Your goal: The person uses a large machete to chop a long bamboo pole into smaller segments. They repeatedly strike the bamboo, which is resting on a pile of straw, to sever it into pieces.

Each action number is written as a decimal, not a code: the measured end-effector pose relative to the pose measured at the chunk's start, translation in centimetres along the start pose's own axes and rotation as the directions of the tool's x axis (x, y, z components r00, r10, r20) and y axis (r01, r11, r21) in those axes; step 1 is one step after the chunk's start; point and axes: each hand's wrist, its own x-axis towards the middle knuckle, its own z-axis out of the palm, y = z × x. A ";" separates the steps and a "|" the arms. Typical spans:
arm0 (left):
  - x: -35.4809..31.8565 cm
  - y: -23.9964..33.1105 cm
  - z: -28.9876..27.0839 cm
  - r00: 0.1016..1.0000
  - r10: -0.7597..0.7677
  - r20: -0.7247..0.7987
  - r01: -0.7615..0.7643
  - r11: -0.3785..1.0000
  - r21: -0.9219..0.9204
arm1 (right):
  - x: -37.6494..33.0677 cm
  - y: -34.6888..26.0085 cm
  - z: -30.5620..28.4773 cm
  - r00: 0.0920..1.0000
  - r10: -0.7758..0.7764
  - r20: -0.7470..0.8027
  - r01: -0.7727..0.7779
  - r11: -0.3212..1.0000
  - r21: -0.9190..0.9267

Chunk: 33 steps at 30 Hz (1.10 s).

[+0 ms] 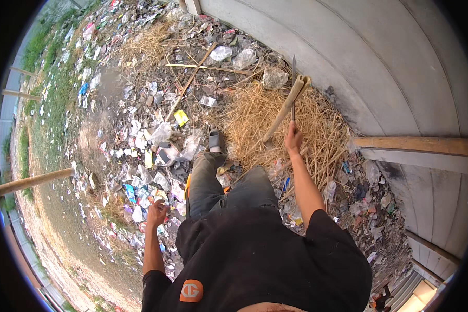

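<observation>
My right hand (pixel 293 138) is raised ahead of me, gripping the handle of a long knife (pixel 294 86) whose thin blade points away toward the grey wall. The blade is wedged in the top end of a pale bamboo pole (pixel 286 108). The pole leans with its lower end in a heap of dry straw (pixel 275 122). My left hand (pixel 157 213) hangs at my left side, fingers loosely curled, holding nothing. My left leg in grey trousers steps forward, with a sandalled foot (pixel 216 140) at the straw's edge.
Plastic litter (pixel 145 156) covers the ground on the left. A curved grey concrete wall (pixel 379 62) with a wooden beam (pixel 413 145) stands on the right. Thin bamboo sticks (pixel 192 78) lie crossed further ahead. A thick bamboo pole (pixel 34 181) juts in at far left.
</observation>
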 end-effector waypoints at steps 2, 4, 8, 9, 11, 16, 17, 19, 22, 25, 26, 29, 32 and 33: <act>-0.9 -2.9 0.1 0.998 -0.044 -0.056 0.038 0.995 -0.091 | 3.5 -5.9 -1.4 0.999 -0.027 0.025 0.022 0.981 0.192; -1.0 -5.1 0.7 0.996 -0.086 -0.027 0.085 0.995 -0.053 | 4.9 -16.9 -4.5 1.000 -0.010 0.005 0.007 0.905 0.425; 1.1 -3.4 3.0 0.993 -0.107 -0.040 0.099 0.981 -0.167 | 6.2 -34.4 -15.4 0.966 -0.233 -0.111 0.258 0.864 0.431; 1.7 -3.0 3.7 0.991 -0.124 -0.042 0.113 0.974 -0.196 | 6.1 -37.0 -18.0 0.937 -0.328 -0.121 0.347 0.833 0.430; 2.8 -3.4 6.1 0.989 -0.141 0.042 0.147 0.934 -0.327 | 6.4 -40.6 -21.8 0.867 -0.474 -0.156 0.492 0.761 0.424; 3.2 -2.8 9.8 0.979 -0.148 0.143 0.192 0.905 -0.381 | 1.7 -32.8 -15.3 0.928 -0.279 -0.247 0.370 0.778 0.508; 3.6 -2.3 9.6 0.978 -0.144 0.149 0.186 0.925 -0.331 | 1.0 -26.0 -11.0 0.915 -0.253 -0.315 0.375 0.822 0.428; 3.8 0.0 8.5 0.978 -0.153 0.145 0.189 0.942 -0.278 | -0.4 -6.0 -3.1 0.965 -0.246 -0.088 0.246 0.969 -0.017; 3.1 -1.7 7.0 0.979 -0.178 0.104 0.195 0.963 -0.186 | -1.7 3.9 4.1 0.999 0.037 0.027 -0.035 0.996 -0.085; 1.2 -4.9 6.2 0.969 -0.238 0.070 0.244 0.965 -0.099 | 3.0 -2.1 4.3 1.000 0.009 0.012 -0.008 0.992 -0.126; 1.6 -4.6 5.4 0.973 -0.227 0.046 0.231 0.963 -0.136 | 5.9 -5.5 3.3 0.999 -0.017 0.034 0.021 0.994 -0.108; 2.3 -2.8 3.7 0.978 -0.190 0.083 0.203 0.962 -0.181 | 11.8 -15.3 -4.2 0.995 -0.084 0.055 0.084 0.996 0.010; 4.0 -2.1 4.3 0.971 -0.221 0.095 0.239 0.927 -0.289 | 11.8 -33.5 -14.4 0.987 -0.159 0.008 0.144 0.914 0.380; 4.6 -2.5 4.8 0.964 -0.249 0.098 0.267 0.914 -0.304 | 12.1 -38.4 -18.4 0.966 -0.256 -0.026 0.241 0.863 0.445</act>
